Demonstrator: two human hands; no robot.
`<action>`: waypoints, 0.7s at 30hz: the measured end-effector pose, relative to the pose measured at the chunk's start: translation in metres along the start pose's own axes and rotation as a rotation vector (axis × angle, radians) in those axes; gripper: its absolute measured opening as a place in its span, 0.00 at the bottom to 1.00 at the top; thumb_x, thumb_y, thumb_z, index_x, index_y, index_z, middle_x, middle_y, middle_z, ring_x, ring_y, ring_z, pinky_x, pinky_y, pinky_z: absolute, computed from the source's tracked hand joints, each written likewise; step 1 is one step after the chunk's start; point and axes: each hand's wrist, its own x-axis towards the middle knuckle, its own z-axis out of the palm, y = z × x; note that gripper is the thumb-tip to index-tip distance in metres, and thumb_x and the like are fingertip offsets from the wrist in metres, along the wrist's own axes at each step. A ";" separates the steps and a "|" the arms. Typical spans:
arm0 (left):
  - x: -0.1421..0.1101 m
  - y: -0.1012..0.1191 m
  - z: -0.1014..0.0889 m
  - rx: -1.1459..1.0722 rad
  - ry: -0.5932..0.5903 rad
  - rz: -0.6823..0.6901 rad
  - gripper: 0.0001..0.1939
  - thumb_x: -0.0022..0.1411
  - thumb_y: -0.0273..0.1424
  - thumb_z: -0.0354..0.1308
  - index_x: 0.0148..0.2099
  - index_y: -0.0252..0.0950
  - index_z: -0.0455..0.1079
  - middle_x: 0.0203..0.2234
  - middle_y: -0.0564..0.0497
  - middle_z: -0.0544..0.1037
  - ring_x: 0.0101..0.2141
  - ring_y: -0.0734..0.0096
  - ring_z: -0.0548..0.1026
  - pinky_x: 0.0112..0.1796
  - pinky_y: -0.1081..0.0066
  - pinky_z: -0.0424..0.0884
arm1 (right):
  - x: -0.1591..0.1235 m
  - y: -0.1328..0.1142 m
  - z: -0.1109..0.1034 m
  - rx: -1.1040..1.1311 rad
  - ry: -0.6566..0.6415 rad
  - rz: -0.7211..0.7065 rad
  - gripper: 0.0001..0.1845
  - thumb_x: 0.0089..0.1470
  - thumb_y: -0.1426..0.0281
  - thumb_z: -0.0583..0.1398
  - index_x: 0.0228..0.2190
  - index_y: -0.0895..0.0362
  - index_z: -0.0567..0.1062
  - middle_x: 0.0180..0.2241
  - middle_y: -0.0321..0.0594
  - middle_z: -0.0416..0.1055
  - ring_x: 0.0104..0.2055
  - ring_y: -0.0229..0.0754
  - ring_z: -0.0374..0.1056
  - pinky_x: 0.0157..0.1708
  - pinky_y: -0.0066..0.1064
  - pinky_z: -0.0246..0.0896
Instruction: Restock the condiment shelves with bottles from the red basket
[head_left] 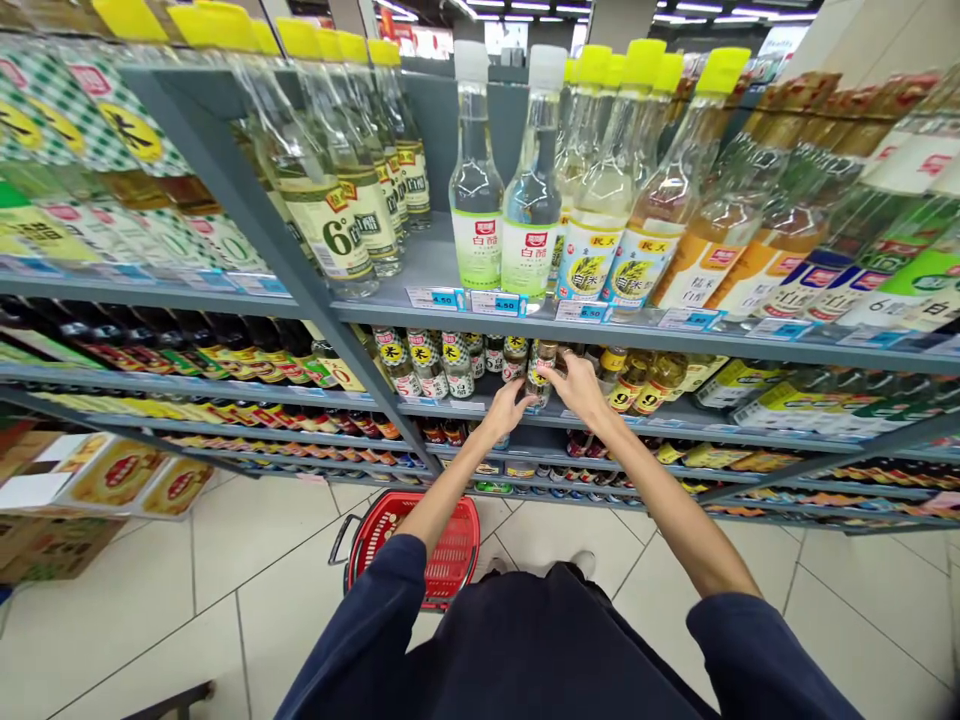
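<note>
Both hands at one bottle [541, 378] on a middle shelf [450, 408].
From the left, we note boxes [127, 475] on the floor, then a red basket [470, 525]; the left hand [508, 410], thumb and fingers parted, at the bottle's lower left; the right hand [576, 385], thumb against its front, though we cannot tell whether it grips.

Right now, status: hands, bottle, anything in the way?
Left hand and right hand either side of one bottle; grip unclear. Neighbouring bottle close on its left. Upper shelf above.
</note>
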 end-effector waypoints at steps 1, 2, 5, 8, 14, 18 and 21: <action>0.002 -0.001 0.000 0.004 -0.005 0.001 0.27 0.69 0.40 0.59 0.65 0.30 0.67 0.57 0.34 0.77 0.57 0.49 0.75 0.59 0.52 0.71 | 0.002 0.001 0.001 0.000 0.018 0.024 0.26 0.64 0.49 0.61 0.47 0.59 0.77 0.42 0.53 0.81 0.43 0.56 0.78 0.46 0.42 0.70; 0.004 -0.002 0.000 0.007 -0.008 -0.004 0.28 0.69 0.39 0.59 0.66 0.31 0.67 0.58 0.34 0.77 0.58 0.49 0.75 0.59 0.52 0.70 | 0.004 0.003 0.002 0.007 0.033 0.041 0.25 0.64 0.50 0.61 0.48 0.59 0.77 0.43 0.53 0.82 0.44 0.56 0.78 0.48 0.42 0.70; 0.010 -0.003 0.000 -0.029 -0.006 -0.064 0.27 0.68 0.38 0.61 0.65 0.31 0.69 0.55 0.36 0.79 0.53 0.50 0.78 0.58 0.53 0.72 | 0.005 0.008 0.005 0.023 0.033 0.079 0.24 0.64 0.52 0.62 0.50 0.58 0.78 0.45 0.53 0.82 0.47 0.57 0.78 0.51 0.45 0.70; 0.014 -0.005 0.002 -0.114 -0.021 -0.112 0.26 0.67 0.38 0.61 0.62 0.29 0.71 0.50 0.37 0.82 0.47 0.53 0.81 0.53 0.55 0.76 | 0.000 0.015 0.008 0.002 0.004 0.111 0.25 0.64 0.52 0.62 0.51 0.59 0.78 0.45 0.55 0.82 0.47 0.57 0.78 0.53 0.46 0.70; 0.013 -0.006 -0.001 -0.168 -0.027 -0.117 0.28 0.66 0.41 0.63 0.61 0.28 0.73 0.51 0.38 0.82 0.45 0.54 0.82 0.49 0.58 0.79 | -0.023 0.026 0.024 -0.060 -0.086 0.208 0.24 0.61 0.55 0.66 0.48 0.63 0.77 0.41 0.57 0.82 0.43 0.55 0.79 0.45 0.41 0.72; 0.013 -0.006 -0.002 -0.193 -0.028 -0.116 0.26 0.65 0.41 0.64 0.60 0.30 0.74 0.50 0.40 0.83 0.45 0.55 0.82 0.47 0.60 0.80 | -0.031 0.029 0.033 -0.075 -0.099 0.260 0.19 0.63 0.59 0.65 0.44 0.63 0.77 0.38 0.56 0.81 0.39 0.51 0.79 0.39 0.34 0.71; 0.014 -0.007 0.002 -0.194 -0.013 -0.134 0.26 0.65 0.39 0.64 0.60 0.29 0.73 0.49 0.38 0.83 0.45 0.55 0.82 0.45 0.61 0.80 | -0.029 0.029 0.034 -0.078 -0.106 0.255 0.17 0.64 0.60 0.65 0.43 0.63 0.76 0.37 0.55 0.81 0.39 0.51 0.78 0.38 0.33 0.70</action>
